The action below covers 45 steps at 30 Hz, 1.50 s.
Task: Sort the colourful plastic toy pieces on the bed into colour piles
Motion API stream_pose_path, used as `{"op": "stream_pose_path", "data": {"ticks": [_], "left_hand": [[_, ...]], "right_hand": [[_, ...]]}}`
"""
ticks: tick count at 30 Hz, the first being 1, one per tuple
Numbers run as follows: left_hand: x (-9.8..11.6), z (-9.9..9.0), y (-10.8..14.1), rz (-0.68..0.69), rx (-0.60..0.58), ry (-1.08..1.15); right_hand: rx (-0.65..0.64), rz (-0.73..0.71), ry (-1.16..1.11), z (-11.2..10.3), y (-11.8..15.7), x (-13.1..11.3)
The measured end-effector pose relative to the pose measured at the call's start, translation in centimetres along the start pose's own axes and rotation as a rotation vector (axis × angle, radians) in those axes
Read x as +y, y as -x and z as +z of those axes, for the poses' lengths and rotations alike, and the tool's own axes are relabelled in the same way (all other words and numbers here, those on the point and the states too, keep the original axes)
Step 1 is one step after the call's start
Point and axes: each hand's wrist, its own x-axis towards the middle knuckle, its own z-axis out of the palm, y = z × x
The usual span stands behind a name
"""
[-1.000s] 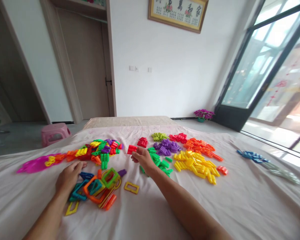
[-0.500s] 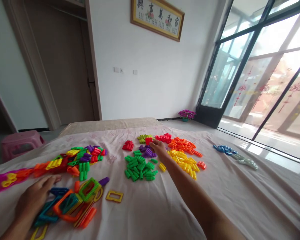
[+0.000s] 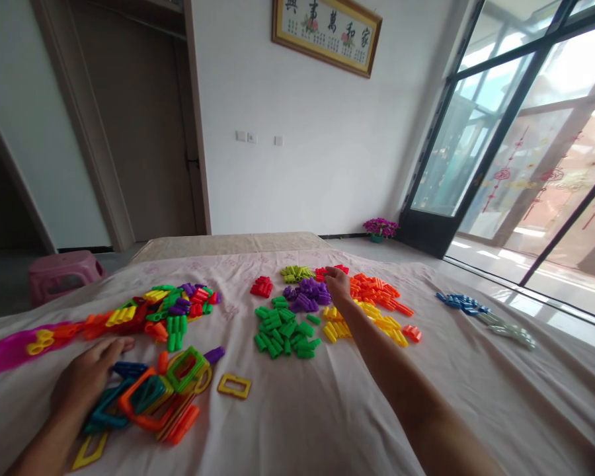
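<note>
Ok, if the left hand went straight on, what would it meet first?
The left hand would probably meet the orange pieces at the near edge of the mixed-colour pile first; its height above the cloth is unclear.

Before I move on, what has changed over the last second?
The right hand carried a red piece forward and rightward, over the purple pile, to the far red pile; whether it has let go cannot be seen. The left hand stayed beside the plastic frames; the small red cluster looks unchanged.
</note>
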Motion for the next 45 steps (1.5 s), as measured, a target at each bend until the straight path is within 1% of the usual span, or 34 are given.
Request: {"op": "stream_pose_path", "data": {"ticks": [2,4,6,8,11,14,17,19,21,23,25,28,30,32,34,35,37,40,43,45], "left_hand": [[0.2,0.0,0.2,0.004,0.001,0.017],[0.5,0.0,0.5,0.009,0.0,0.03],[0.8,0.0,0.8,0.016,-0.008,0.052],[1.0,0.0,1.1,0.02,-0.003,0.078],[1.0,0.1,1.2,0.037,0.019,0.107],[1.0,0.1,1.2,0.052,0.025,0.129],[1.2,0.1,1.3,0.061,0.024,0.137],[1.4,0.0,1.5,0.057,0.03,0.13],[1.6,-0.1,1.6,0.051,0.033,0.121],[1.8,-0.1,1.7,0.044,0.033,0.114],[1.8,-0.1,1.7,0.043,0.033,0.11],[1.8,-0.1,1.7,0.043,0.035,0.108],[1.7,0.0,1.7,0.044,0.034,0.109],[1.6,0.1,1.5,0.046,0.034,0.112],[1.5,0.1,1.4,0.046,0.036,0.113],[1.5,0.2,1.4,0.045,0.036,0.113],[1.6,0.2,1.4,0.043,0.038,0.111],[1.7,0.1,1.5,0.038,0.037,0.108],[1.8,0.0,1.6,0.039,0.027,0.108],[1.8,-0.1,1.6,0.04,0.019,0.102]], "right_hand": [[-0.066,-0.024,-0.054,2.3,1.7,-0.7],[-0.206,-0.082,-0.131,4.9,3.8,-1.8],[-0.375,-0.175,-0.163,7.6,6.2,-3.2],[-0.515,-0.281,-0.137,10.2,8.6,-4.6],[-0.658,-0.41,-0.042,13.9,11.7,-6.2],[-0.748,-0.452,0.067,17.3,13.6,-7.4],[-0.801,-0.501,0.153,20.4,14.3,-8.6],[-0.817,-0.554,0.19,22.1,14.5,-9.6],[-0.83,-0.576,0.227,23.3,14.7,-10.5],[-0.842,-0.576,0.262,24.1,15.0,-11.0],[-0.83,-0.562,0.271,24.3,15.4,-11.1],[-0.792,-0.546,0.215,23.8,15.9,-10.4],[-0.76,-0.511,0.159,23.2,15.9,-9.8],[-0.683,-0.415,0.12,22.8,15.4,-9.2],[-0.595,-0.263,0.118,22.5,14.5,-8.8],[-0.572,-0.195,0.121,22.4,14.0,-8.7],[-0.571,-0.101,0.104,22.5,13.0,-8.5],[-0.591,-0.055,0.041,23.0,12.2,-8.2],[-0.588,-0.02,0.001,23.6,12.2,-7.8],[-0.599,0.003,-0.043,23.5,12.2,-7.5]]}}
